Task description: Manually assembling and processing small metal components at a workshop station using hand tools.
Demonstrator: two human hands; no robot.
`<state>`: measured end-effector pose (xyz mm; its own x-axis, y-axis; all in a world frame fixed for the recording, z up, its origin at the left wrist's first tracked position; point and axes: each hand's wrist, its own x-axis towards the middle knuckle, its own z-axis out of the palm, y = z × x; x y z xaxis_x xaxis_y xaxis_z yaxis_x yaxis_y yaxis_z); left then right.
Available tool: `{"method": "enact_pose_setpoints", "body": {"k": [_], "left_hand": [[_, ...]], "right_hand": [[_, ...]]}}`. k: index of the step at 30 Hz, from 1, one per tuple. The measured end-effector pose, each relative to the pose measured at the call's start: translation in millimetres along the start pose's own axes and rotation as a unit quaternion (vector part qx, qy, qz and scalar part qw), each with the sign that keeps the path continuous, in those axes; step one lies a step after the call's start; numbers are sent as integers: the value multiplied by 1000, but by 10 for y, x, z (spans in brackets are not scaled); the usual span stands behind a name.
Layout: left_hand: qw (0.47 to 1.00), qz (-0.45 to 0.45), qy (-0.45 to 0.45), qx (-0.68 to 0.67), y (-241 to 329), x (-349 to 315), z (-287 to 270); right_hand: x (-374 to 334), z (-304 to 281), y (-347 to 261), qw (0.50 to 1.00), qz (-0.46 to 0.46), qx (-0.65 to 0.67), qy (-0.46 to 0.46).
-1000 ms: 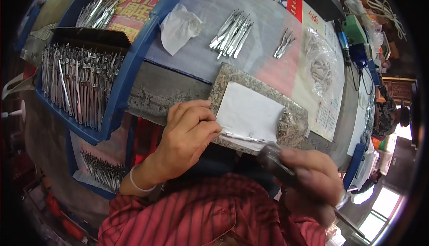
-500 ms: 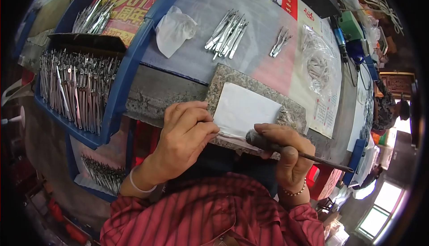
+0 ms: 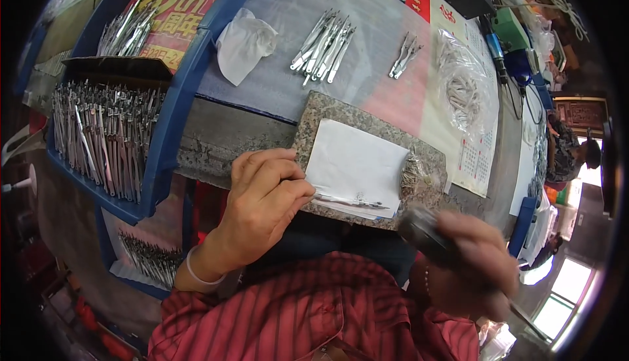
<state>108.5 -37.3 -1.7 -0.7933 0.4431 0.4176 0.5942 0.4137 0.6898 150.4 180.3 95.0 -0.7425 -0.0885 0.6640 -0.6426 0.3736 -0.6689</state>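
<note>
My left hand [image 3: 265, 194] pinches the left end of a slim silvery metal instrument [image 3: 354, 201], which lies along the near edge of a white paper sheet [image 3: 357, 158]. Under the paper is a speckled granite block [image 3: 314, 109] at the table's front edge. Off the block's near right corner, my right hand [image 3: 478, 263] is closed around a hammer, smeared by motion. The dark hammer head [image 3: 426, 233] points toward the block, and its thin handle sticks out to the lower right. A small heap of tiny metal pieces [image 3: 416, 176] sits on the block's right end.
Slim metal instruments [image 3: 323, 46] lie in a bunch beyond the block, with a few more [image 3: 405, 56] further right. Crumpled white paper [image 3: 246, 46] and a clear plastic bag [image 3: 462, 95] flank them. A blue crate [image 3: 167, 145] packed with instruments stands left. People are at far right.
My right hand has swung right and toward me with the hammer, away from the paper, uncovering the instrument's right end. My left hand keeps its pinch. The view has shifted slightly.
</note>
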Motion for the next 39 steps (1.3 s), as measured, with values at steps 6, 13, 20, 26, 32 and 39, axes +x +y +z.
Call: {"method": "enact_pose_setpoints", "body": {"k": [6,13,20,26,32,39], "left_hand": [[1000,-6,10,13,-26,-34,18],[1000,-9,7,6,-16,-47,16],[999,-8,-17,27,-7,-43,-75],[1000,4,-10,13,20,20,-35],[999,-2,-14,31,33,4,-15],[998,-4,-12,56,73,5,-5]], "right_hand": [[136,83,-211,994,91,57,25],[31,124,-43,997,-72,-30,-4],[-38,343,331,947,139,-34,-287],[-333,-29,104,930,285,-129,-195],[-256,-48,202,941,285,-57,-173],[-541,-455,123,952,298,-17,-70]]}}
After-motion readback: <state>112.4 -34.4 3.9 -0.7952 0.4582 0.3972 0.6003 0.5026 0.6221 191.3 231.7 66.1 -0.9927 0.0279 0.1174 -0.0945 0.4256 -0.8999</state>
